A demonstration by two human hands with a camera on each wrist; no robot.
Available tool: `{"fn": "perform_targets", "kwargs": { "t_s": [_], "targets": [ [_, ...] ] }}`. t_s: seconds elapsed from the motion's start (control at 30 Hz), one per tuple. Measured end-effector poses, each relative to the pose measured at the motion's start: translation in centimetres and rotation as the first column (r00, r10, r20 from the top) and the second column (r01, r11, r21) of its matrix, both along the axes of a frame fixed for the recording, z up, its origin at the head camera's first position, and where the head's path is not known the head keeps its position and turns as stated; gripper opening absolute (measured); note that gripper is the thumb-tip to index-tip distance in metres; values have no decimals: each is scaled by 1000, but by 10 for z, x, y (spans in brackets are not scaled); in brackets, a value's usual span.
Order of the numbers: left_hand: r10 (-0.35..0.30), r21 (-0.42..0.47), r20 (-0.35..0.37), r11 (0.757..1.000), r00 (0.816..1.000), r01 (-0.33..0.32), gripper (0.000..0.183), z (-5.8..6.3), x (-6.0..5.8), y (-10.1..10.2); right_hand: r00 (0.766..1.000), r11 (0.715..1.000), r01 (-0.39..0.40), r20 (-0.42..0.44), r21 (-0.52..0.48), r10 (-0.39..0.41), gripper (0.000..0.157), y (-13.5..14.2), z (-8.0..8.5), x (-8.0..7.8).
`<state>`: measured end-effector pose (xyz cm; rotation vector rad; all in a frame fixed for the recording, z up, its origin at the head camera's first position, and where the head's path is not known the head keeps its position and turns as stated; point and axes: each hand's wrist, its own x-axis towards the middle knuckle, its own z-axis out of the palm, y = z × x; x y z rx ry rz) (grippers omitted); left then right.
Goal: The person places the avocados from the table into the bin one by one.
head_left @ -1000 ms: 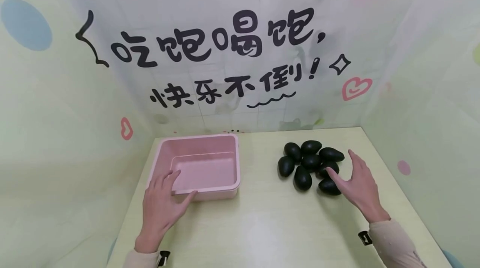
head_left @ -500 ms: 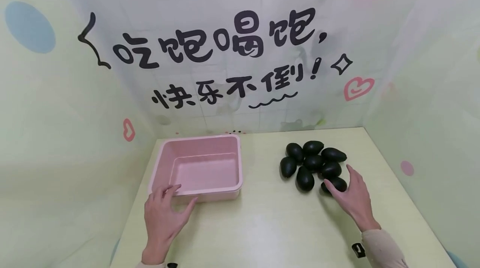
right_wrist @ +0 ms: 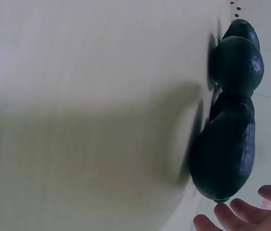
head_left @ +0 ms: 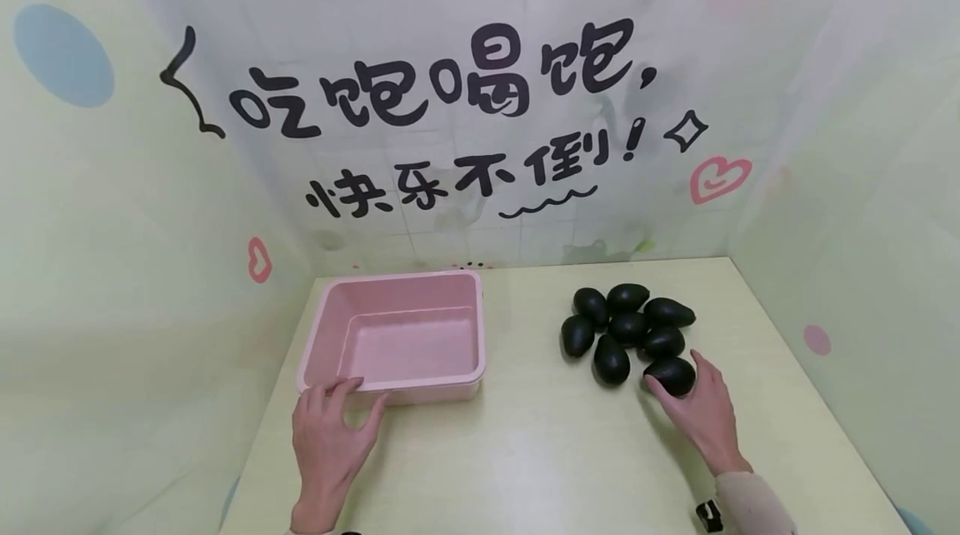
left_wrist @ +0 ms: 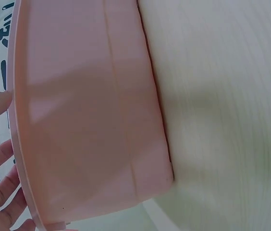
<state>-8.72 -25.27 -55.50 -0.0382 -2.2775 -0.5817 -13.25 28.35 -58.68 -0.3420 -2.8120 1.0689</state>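
Note:
Several dark, smooth avocados point(head_left: 628, 327) lie clustered on the right side of the table. Thumb and fingers spread, my right hand point(head_left: 705, 422) is at the nearest avocado point(head_left: 671, 374). In the right wrist view, fingertips reach beside the end of a big avocado point(right_wrist: 224, 154); whether they touch cannot be told. A pink rectangular bin point(head_left: 442, 393) stands at the left with nothing in it. My left hand point(head_left: 327, 443) is at its front left rim, fingers loosely bent; in the left wrist view, thumb and fingers point(left_wrist: 6, 185) lie along the rim.
The pale wooden table point(head_left: 517, 452) shows between bin and avocados and in front of them. A printed cloth point(head_left: 420, 10) with black lettering hangs behind, and cloth walls point(head_left: 877, 268) stand on both sides.
My right hand has moved down and slightly left, from over the cluster's right side to the nearest avocado. My left hand has drawn back a little to the bin's front rim.

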Motion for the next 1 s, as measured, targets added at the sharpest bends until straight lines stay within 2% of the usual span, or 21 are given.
{"fn": "perform_targets", "kwargs": {
  "t_s": [0.1,0.33,0.43,0.6,0.77,1.0],
  "targets": [
    [2,1,-9,1000,1000,-2,48,-1,0,0,1000,1000,9,13,-6,-9,109,-1,-5,2],
    [20,-14,-33,1000,999,-20,41,-2,-2,0,999,999,25,30,-22,-24,108,-3,-13,5],
    [23,-18,-32,1000,999,-24,41,-3,-2,0,999,999,37,32,-17,-36,107,-3,-16,5],
    [27,-15,-27,1000,999,-27,53,-4,-2,1,998,998,57,21,-5,-56,105,-3,-19,5],
    [36,-10,-16,999,999,-36,41,-2,-2,3,997,997,78,13,-8,-78,105,-3,-21,3],
    [44,-11,-16,999,999,-44,40,-5,-2,2,996,996,89,0,-17,-89,103,-5,-23,2]
  ]
}}
